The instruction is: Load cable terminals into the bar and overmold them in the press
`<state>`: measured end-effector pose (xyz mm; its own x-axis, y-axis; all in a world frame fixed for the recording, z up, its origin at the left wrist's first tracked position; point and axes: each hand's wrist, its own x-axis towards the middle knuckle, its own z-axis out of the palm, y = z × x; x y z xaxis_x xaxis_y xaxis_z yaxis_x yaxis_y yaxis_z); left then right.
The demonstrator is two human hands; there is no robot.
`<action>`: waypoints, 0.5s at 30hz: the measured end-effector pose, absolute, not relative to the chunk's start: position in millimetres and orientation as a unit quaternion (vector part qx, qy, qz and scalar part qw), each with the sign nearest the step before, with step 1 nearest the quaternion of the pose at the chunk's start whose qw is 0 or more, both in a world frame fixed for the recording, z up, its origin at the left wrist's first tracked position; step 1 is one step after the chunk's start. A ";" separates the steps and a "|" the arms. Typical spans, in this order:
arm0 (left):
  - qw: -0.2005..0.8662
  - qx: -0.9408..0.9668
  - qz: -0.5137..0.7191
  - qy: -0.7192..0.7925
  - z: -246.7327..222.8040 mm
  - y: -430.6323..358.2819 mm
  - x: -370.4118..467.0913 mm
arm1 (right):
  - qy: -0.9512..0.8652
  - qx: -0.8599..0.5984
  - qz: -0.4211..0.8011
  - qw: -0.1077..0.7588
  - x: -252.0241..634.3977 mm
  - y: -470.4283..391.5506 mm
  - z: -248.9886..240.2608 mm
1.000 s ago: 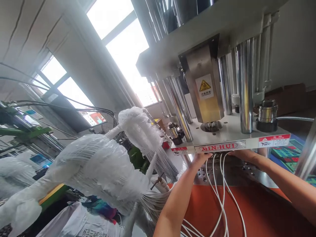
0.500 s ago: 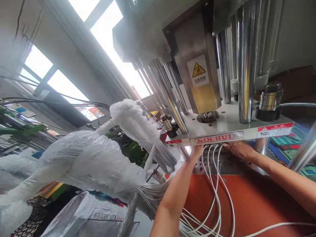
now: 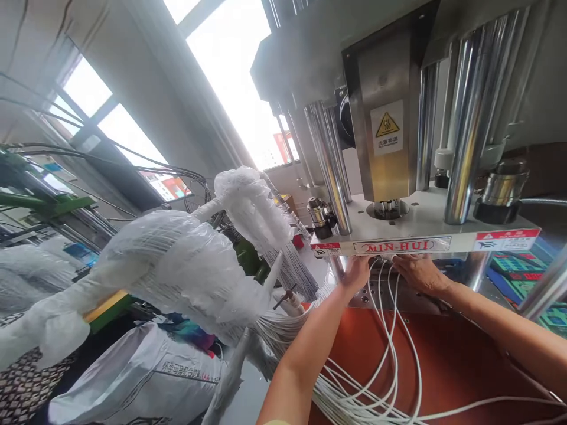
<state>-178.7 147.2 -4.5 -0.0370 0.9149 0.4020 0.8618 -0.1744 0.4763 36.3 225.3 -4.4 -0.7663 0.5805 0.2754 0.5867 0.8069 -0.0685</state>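
My left hand reaches under the front edge of a press plate lettered MIN-HUI, left of several white cables. Its fingers are mostly hidden beneath the plate. From the other side, my right hand comes in under the same edge. Its bent, closed fingers sit beside the upper ends of the cables; what they grip is hidden. The cables hang from under the plate and curve down over an orange-red surface.
Above the plate is a metal nozzle block with a heat warning label, between chrome columns. Plastic-wrapped cable bundles hang on a rack at left. A white sack stands below. A patterned green panel lies at right.
The camera view has shifted, so the press sits farther right in the picture. My right hand is closer to the cables, with its bent fingers more visible. My left hand stays under the plate.
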 end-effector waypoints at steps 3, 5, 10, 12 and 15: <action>0.029 0.737 0.267 0.620 -1.7 137.9 -179.0 | -0.945 -0.299 0.003 0.136 27.0 223.5 -7.7; 0.034 0.743 0.243 0.622 0.6 135.3 -180.0 | -0.947 -0.291 0.016 0.134 26.2 228.1 -9.8; 0.055 0.739 0.214 0.636 7.3 137.4 -181.5 | -0.947 -0.281 0.040 0.152 38.9 244.0 -6.8; 0.062 0.734 0.213 0.642 9.5 138.5 -180.2 | -0.947 -0.275 0.044 0.158 41.7 245.3 -4.2; 0.067 0.720 0.215 0.656 12.0 137.9 -176.2 | -0.950 -0.262 0.049 0.160 37.9 240.0 -3.6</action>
<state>-176.2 137.9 12.0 0.0460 0.9741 0.2214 0.9168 -0.1292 0.3778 37.9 240.0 -3.6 -0.8115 0.5138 0.2784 0.4826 0.8579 -0.1764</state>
